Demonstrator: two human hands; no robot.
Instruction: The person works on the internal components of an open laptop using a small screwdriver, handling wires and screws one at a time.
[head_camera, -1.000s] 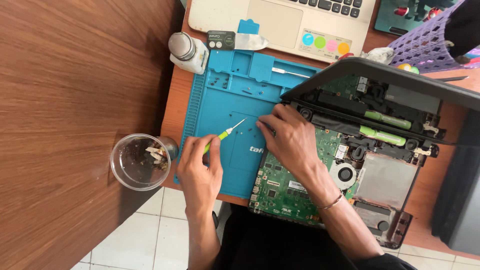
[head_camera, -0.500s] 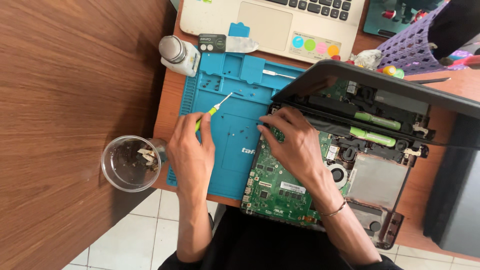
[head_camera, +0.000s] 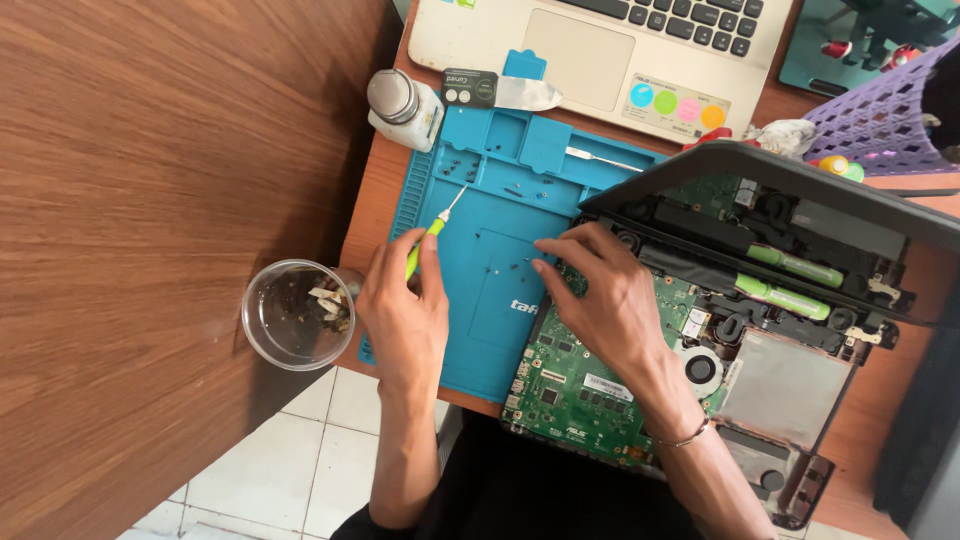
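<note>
Since half a second ago my left hand (head_camera: 405, 315) has hardly shifted on the blue mat (head_camera: 480, 330), and the green screwdriver (head_camera: 428, 236) keeps its slant, tip up and away from me.

Furthest left of that grip I see the brown wooden tabletop (head_camera: 150, 200), with pale floor tiles (head_camera: 280, 470) below its edge. A clear plastic cup (head_camera: 297, 315) with scraps inside stands just left of my left wrist. Up beyond the screwdriver's tip sits a small white bottle (head_camera: 400, 105), and small dark screws (head_camera: 455, 168) lie in the mat's trays near that tip. Further up is a closed-looking pale laptop (head_camera: 600, 50).

My left hand lies knuckles up, fingers pressed together, pinching the screwdriver's green handle between thumb and forefinger. Right of that grip, my right hand (head_camera: 605, 300) rests palm down with fingers spread, fingertips on the mat's right edge and the palm over the green circuit board (head_camera: 570, 390) of the opened laptop (head_camera: 800, 330); it holds nothing. A purple basket (head_camera: 880, 120) sits far right, well apart from both hands.
</note>
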